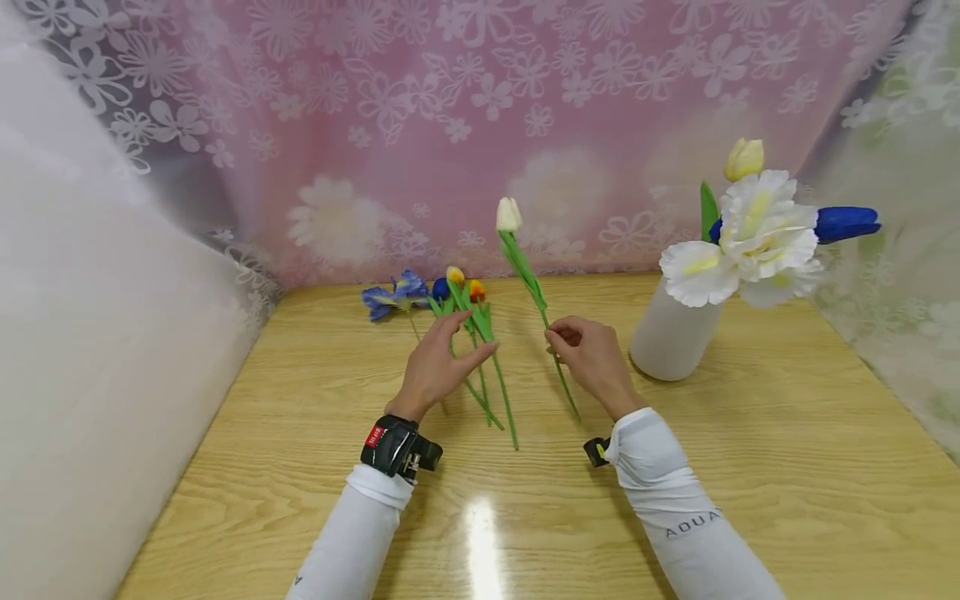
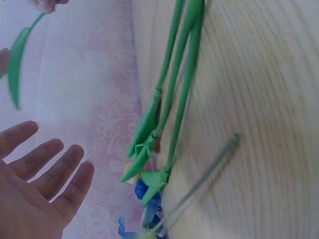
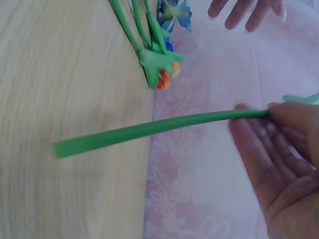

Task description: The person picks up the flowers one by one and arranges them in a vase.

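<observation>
My right hand (image 1: 592, 354) pinches the green stem of a white artificial tulip (image 1: 508, 217) between thumb and fingertips. The bloom leans up and to the left, and in the right wrist view the bare end of the stem (image 3: 109, 140) sticks out past the fingers. My left hand (image 1: 438, 364), fingers spread and holding nothing, is over several flowers on the table. Among these are a blue iris (image 1: 397, 293), a blue tulip (image 1: 441, 289), a yellow tulip (image 1: 454, 274) and an orange-red tulip (image 1: 477, 291). Their stems (image 2: 182, 99) cross one another.
At the right stands a white vase (image 1: 671, 337) with a large white iris (image 1: 757, 242), a pale yellow tulip (image 1: 745, 159) and a blue tulip (image 1: 847, 223). A pink floral curtain (image 1: 450, 125) hangs behind the wooden table (image 1: 300, 500), with pale cloth on both sides.
</observation>
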A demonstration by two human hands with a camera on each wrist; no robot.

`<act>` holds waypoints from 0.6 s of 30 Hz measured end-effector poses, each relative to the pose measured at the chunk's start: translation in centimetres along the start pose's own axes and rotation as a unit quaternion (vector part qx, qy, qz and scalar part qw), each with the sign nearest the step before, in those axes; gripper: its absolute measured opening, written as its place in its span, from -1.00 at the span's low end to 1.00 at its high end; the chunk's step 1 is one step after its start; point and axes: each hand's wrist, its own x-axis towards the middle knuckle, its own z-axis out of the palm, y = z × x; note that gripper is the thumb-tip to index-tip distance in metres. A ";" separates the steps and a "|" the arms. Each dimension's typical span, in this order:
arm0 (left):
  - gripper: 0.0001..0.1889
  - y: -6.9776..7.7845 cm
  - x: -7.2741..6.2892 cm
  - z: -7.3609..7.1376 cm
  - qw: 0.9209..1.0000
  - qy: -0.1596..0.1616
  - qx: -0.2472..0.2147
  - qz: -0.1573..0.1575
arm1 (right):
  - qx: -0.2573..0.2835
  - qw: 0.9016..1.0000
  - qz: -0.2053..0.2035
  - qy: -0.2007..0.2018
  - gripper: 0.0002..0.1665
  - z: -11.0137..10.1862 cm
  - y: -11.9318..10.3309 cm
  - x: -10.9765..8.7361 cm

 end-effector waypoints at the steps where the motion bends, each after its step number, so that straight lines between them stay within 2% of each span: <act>1: -0.16 0.1 0.0 0.0 1.000 0.002 -0.003 0.003 | -0.001 1.000 -0.016 0.011 -0.77 -0.2 -0.1 0.0; 5: -0.15 0.4 0.1 0.3 1.000 0.001 -0.007 0.007 | -0.013 0.997 -0.063 0.047 -0.82 -0.8 -0.4 -0.2; 12: -0.18 0.7 0.0 0.7 1.000 -0.005 -0.014 0.009 | -0.028 0.992 -0.101 0.077 -0.84 -1.8 -0.6 -0.6; 18: -0.20 0.9 0.1 1.0 1.000 -0.006 -0.018 0.020 | -0.040 0.982 -0.143 0.114 -0.84 -3.1 -1.0 -0.6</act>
